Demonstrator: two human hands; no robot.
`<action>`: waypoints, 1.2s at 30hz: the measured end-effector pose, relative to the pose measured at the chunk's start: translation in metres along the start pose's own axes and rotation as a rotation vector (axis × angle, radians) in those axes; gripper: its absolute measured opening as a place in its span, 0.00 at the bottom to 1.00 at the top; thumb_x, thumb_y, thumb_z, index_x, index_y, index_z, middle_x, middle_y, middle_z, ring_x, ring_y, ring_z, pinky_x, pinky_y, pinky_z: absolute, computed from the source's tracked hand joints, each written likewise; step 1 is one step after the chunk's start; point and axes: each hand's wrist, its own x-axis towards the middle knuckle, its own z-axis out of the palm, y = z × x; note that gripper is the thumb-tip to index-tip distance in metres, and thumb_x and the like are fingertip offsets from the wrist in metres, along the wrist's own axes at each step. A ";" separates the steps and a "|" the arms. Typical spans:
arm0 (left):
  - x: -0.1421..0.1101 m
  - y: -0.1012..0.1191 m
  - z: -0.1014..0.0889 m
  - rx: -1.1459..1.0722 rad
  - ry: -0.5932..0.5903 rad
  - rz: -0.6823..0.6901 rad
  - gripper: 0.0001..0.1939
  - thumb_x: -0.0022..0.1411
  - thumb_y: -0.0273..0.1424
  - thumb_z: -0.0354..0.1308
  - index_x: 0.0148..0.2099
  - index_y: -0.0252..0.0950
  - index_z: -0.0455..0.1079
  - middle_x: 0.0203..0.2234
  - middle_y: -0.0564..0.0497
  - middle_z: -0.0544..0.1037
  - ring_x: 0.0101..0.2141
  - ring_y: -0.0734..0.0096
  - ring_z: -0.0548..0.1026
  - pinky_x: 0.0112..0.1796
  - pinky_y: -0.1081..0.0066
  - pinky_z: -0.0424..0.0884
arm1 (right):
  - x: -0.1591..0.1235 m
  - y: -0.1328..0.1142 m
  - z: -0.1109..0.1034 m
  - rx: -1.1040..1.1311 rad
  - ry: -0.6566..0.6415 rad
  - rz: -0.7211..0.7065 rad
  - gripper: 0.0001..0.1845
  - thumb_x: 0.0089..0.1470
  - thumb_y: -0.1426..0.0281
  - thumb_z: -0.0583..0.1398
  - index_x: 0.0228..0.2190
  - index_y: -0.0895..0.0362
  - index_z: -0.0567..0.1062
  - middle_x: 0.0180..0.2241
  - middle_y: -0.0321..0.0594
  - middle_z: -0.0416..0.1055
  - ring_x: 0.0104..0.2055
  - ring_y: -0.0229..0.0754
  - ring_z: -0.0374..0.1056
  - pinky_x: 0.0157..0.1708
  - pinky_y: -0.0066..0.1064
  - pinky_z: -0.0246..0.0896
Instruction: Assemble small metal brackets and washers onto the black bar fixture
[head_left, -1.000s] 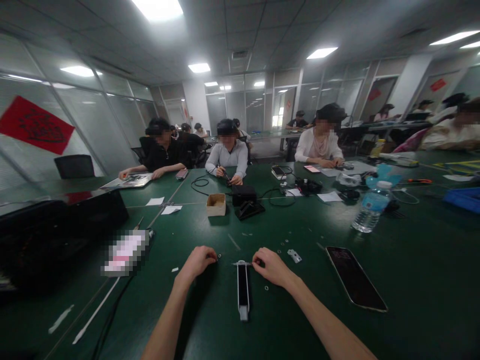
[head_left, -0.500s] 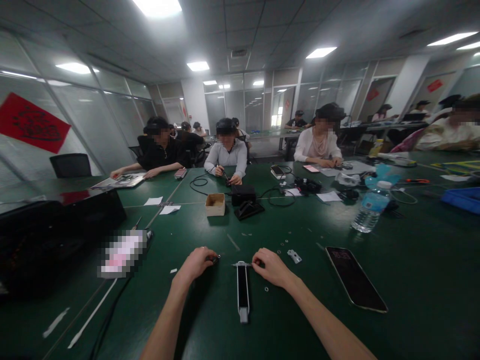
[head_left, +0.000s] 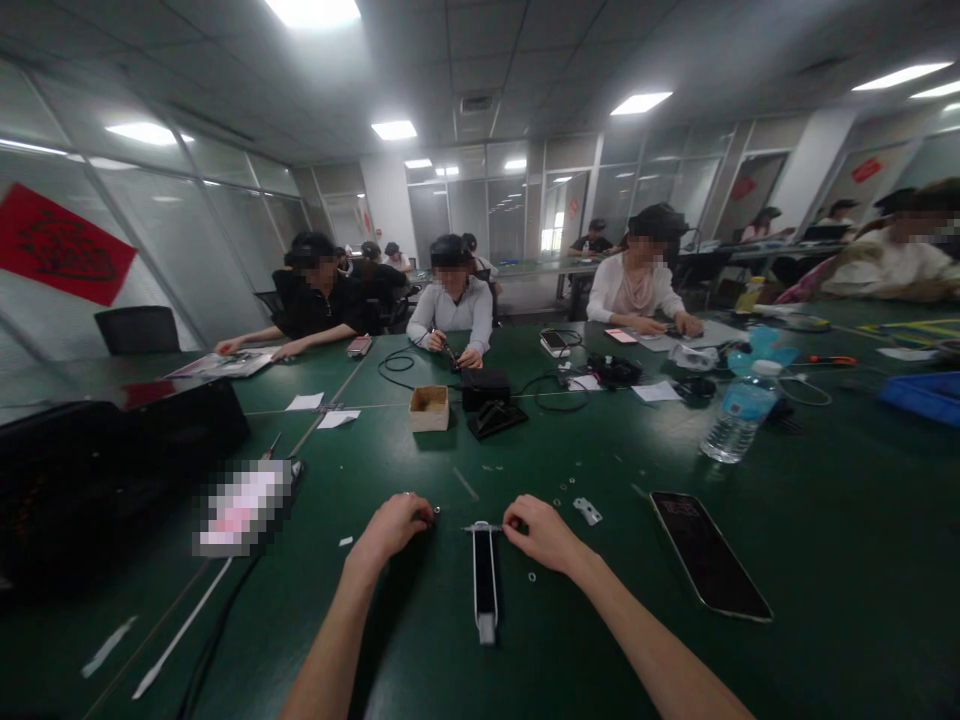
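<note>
Centrally, the bracket point(head_left: 485, 582) lay on the green surface point(head_left: 600, 660), a thin rod point(head_left: 472, 528) across its far end. The right hand point(head_left: 536, 528) pinched the rod's right end; the left hand point(head_left: 396, 525) bunched its fingertips at a small nut point(head_left: 437, 511) — whether gripping it, I could not tell. Rightward lay a plate point(head_left: 588, 512), then a phone point(head_left: 711, 555).

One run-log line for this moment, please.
left hand: small metal part at fingertips | right hand: fingertips at right end of thin rod | long narrow piece: rod crosses its far end | farther right: metal bracket, phone
</note>
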 end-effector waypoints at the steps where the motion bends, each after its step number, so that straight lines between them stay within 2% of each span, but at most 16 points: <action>1: 0.000 0.000 0.000 0.000 0.000 -0.002 0.08 0.56 0.27 0.56 0.37 0.41 0.75 0.37 0.50 0.76 0.40 0.64 0.73 0.41 0.71 0.65 | 0.000 0.000 0.000 0.001 -0.001 0.002 0.06 0.55 0.73 0.56 0.31 0.57 0.74 0.32 0.39 0.70 0.36 0.40 0.65 0.36 0.31 0.61; 18: -0.008 0.004 -0.001 -0.013 -0.006 -0.058 0.06 0.58 0.31 0.55 0.36 0.37 0.73 0.34 0.49 0.76 0.34 0.65 0.74 0.34 0.72 0.64 | -0.001 0.003 0.001 0.015 -0.013 0.003 0.06 0.56 0.72 0.56 0.32 0.57 0.74 0.33 0.39 0.70 0.36 0.40 0.65 0.36 0.31 0.62; 30: -0.012 0.007 -0.002 0.023 0.062 -0.055 0.11 0.63 0.30 0.50 0.36 0.37 0.74 0.34 0.47 0.77 0.36 0.63 0.74 0.38 0.71 0.64 | 0.000 -0.002 -0.002 0.005 0.000 -0.003 0.05 0.54 0.73 0.57 0.31 0.58 0.75 0.31 0.39 0.70 0.35 0.40 0.65 0.35 0.30 0.61; 36: -0.012 0.013 -0.001 -0.024 0.105 -0.023 0.11 0.62 0.33 0.51 0.37 0.36 0.74 0.34 0.47 0.77 0.36 0.63 0.73 0.36 0.71 0.64 | -0.001 -0.003 -0.003 0.008 -0.009 0.007 0.05 0.55 0.73 0.57 0.31 0.58 0.74 0.33 0.39 0.70 0.35 0.40 0.65 0.35 0.30 0.61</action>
